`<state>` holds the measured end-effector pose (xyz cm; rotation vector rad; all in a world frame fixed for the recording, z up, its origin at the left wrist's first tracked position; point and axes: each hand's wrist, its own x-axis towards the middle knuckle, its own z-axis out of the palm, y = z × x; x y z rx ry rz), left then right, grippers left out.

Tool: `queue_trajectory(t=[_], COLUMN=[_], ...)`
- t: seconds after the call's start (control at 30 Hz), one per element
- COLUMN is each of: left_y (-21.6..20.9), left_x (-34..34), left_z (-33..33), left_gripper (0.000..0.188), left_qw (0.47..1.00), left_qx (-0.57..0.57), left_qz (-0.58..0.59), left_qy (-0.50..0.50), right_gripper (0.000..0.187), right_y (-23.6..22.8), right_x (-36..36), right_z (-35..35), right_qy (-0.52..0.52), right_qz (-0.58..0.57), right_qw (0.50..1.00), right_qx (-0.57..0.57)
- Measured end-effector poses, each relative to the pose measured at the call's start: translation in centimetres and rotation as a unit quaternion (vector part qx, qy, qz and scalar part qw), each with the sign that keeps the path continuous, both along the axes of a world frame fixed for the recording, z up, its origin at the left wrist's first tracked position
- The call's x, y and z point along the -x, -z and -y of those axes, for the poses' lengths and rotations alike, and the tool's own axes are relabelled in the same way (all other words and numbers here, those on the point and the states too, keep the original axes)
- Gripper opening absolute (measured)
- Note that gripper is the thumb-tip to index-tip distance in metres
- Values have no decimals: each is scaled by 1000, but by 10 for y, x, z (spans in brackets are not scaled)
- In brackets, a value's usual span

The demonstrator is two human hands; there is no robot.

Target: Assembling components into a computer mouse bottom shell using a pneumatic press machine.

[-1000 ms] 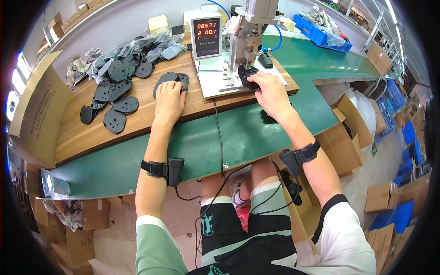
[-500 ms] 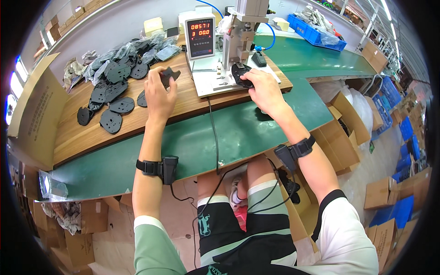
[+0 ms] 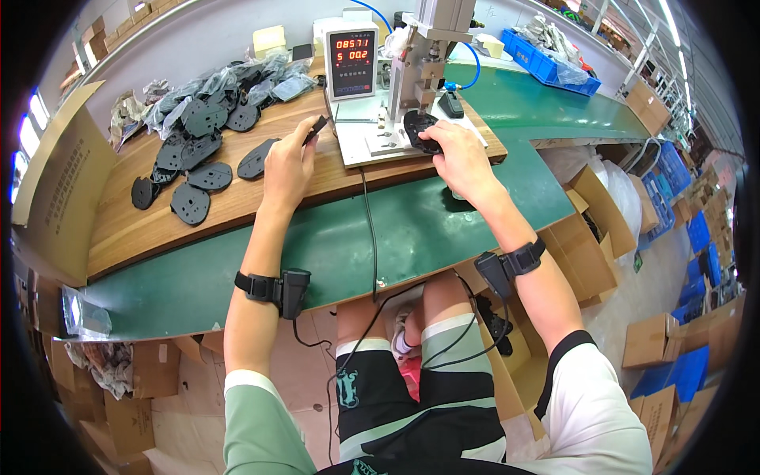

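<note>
My left hand (image 3: pixel 289 165) is closed in a pinch around a small flat black plastic piece (image 3: pixel 315 130), held up over the wooden board and seen nearly edge-on. My right hand (image 3: pixel 463 161) grips a rounded black plastic part (image 3: pixel 419 131) at its right side. That part sits at the white base of a metal bench press (image 3: pixel 416 75), just in front of its column. Left of the press stands a white control box (image 3: pixel 353 63) with a red lit display. Beside my left hand, a flat black oval plate (image 3: pixel 255 160) lies on the board.
Several black plates (image 3: pixel 204 119) and crumpled plastic bags (image 3: pixel 178 107) are heaped on the wooden board (image 3: pixel 119 237). An upright cardboard flap (image 3: pixel 55 190) borders the left. A blue crate (image 3: pixel 546 59) stands at the back right. A black cable (image 3: pixel 368 229) crosses the green tabletop (image 3: pixel 427 237).
My left hand has turned the small black piece from face-on to nearly edge-on and moved slightly right, uncovering the oval plate. The display's digits have changed. My right hand stays on its part.
</note>
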<state>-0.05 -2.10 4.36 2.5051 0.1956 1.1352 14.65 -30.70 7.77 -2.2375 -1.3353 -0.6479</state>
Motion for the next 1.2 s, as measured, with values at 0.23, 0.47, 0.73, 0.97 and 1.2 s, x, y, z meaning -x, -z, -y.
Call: queue_trajectory(t=[0.23,0.47,0.73,0.97,1.2], left_y=[7,9,-10,-19,-14], left_x=[-3,-7,-9,-50,-76], left_z=[-2,16,39,117,133], left_gripper=[39,42,51,46,43], left_qw=[997,994,965,956,961], left_qx=[57,0,-204,-261,-245], left_qz=[46,81,122,11,-21], left_qy=[21,72,114,135,130], right_gripper=[37,37,24,18,21], right_y=[-3,-17,-4,156,342], right_x=[1,-8,108,194,230], right_z=[-1,8,112,252,331], right_qy=[-4,-8,-47,160,374], right_qz=[9,-19,-23,-232,-361], right_qw=[1000,1000,983,927,828], right_qx=[9,6,-175,-249,-209])
